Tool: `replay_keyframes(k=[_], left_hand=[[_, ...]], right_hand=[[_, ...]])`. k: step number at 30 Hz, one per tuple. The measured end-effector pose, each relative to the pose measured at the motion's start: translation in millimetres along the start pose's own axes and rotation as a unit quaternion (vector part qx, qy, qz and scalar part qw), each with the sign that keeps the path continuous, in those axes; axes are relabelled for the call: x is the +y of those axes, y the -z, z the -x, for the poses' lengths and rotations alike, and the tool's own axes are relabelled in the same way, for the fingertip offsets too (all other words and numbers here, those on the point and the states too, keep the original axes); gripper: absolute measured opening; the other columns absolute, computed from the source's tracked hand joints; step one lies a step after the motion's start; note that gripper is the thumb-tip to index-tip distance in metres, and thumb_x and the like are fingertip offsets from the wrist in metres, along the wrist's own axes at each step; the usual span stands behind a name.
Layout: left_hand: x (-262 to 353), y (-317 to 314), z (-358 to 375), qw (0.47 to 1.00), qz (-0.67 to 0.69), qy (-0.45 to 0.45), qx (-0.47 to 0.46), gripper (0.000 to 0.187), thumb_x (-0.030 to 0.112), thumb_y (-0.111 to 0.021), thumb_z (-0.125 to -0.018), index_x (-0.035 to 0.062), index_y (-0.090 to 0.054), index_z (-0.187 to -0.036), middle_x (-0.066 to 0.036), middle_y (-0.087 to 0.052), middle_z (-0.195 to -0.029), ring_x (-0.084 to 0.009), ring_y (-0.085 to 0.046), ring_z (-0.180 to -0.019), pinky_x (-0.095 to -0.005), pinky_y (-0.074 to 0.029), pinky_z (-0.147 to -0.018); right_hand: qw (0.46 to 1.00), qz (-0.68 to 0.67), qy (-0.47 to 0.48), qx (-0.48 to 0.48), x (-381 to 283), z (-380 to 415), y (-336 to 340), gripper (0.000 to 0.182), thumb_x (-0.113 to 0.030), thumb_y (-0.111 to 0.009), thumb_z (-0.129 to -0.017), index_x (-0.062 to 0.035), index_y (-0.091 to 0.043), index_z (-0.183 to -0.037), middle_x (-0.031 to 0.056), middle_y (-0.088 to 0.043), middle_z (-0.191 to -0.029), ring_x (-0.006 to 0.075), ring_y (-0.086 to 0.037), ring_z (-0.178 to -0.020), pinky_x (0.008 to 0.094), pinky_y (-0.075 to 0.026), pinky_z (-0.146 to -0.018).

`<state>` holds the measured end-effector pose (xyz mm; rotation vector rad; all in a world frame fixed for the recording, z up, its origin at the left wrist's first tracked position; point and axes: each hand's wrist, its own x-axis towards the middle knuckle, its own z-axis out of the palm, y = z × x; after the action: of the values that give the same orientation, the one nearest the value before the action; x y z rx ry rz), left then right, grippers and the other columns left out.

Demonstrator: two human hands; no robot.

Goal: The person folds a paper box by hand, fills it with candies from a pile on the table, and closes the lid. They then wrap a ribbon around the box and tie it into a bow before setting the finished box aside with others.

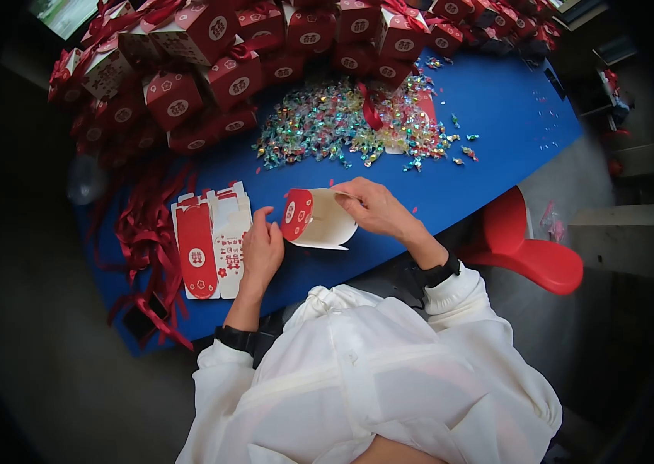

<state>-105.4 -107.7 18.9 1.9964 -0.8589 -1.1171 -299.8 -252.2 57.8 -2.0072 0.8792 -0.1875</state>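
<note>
A partly folded candy box [335,220], red with a white round emblem on one end and plain white inside, is held over the near part of the blue table. My right hand [373,205] pinches its upper right edge between thumb and fingers. Just left of the box is my left hand [263,251], fingers raised and a little apart, holding nothing. Beside that hand lies a stack of flat, unfolded box blanks [203,251], red and white with printed emblems.
A heap of shiny wrapped candies [319,124] covers the table's middle. Finished red boxes with ribbons [238,81] are piled along the far side. Loose dark red ribbons [145,240] hang over the left end of the blue table [497,116]. A red chair [524,247] stands at right.
</note>
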Motion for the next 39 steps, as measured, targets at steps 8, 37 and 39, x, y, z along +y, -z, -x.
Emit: replay_keyframes(k=[8,37,39], left_hand=[[-16,19,2,0.971,-0.055,-0.226,0.051,0.057,-0.016,-0.034,-0.076,0.0014,-0.046,-0.129,-0.019,-0.052,-0.118,-0.0344,-0.053,-0.111,-0.0356,-0.044,-0.095],[-27,-9,-19,0.964,0.072,-0.082,0.241,0.021,0.0,-0.05,-0.091,0.0003,-0.064,-0.107,-0.007,-0.065,-0.083,-0.0124,-0.06,-0.073,-0.0248,-0.048,-0.065],[-25,-8,-22,0.962,0.077,-0.071,0.25,0.021,0.0,-0.05,-0.091,0.0006,-0.064,-0.107,-0.007,-0.065,-0.082,-0.0122,-0.06,-0.072,-0.025,-0.048,-0.064]], right_hand=[[0.973,-0.216,0.023,0.078,26,-18,17,0.043,-0.035,-0.061,-0.089,-0.0059,-0.059,-0.121,0.0137,-0.059,-0.109,0.0252,-0.061,-0.094,0.0339,-0.048,-0.082],[0.941,0.236,-0.081,0.23,299,-242,242,0.053,-0.039,-0.054,-0.085,-0.0275,-0.046,-0.136,0.0107,-0.024,-0.152,0.0406,-0.024,-0.136,0.0537,-0.022,-0.11],[0.893,0.399,0.005,0.206,290,-247,239,0.045,-0.035,-0.055,-0.084,-0.0207,-0.055,-0.127,0.0099,-0.042,-0.139,0.0385,-0.038,-0.126,0.0552,-0.029,-0.104]])
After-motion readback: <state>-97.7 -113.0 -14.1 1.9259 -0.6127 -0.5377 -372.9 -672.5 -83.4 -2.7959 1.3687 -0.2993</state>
